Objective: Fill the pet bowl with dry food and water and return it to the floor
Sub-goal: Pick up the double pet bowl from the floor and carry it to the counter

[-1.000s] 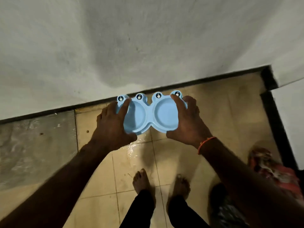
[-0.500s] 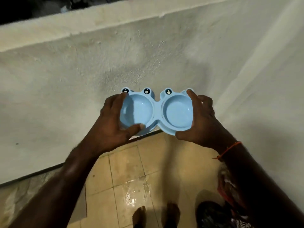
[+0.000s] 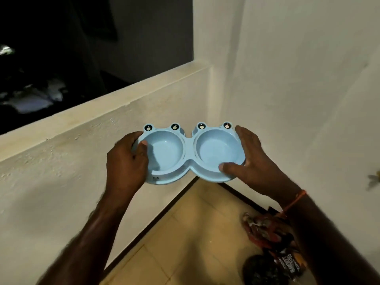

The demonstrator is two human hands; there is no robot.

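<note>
A light-blue double pet bowl with frog eyes on its far rim is held level in the air, well above the floor. Both of its round wells show nothing inside. My left hand grips the left end, thumb over the rim into the left well. My right hand grips the right end, thumb lying on the near rim of the right well.
A low cream parapet wall runs behind the bowl and meets a white wall in a corner. Beige floor tiles lie below. A dark printed bag lies on the floor at lower right.
Both hands have raised the bowl from near the floor up to the height of the parapet, and the view has tilted upward with it.
</note>
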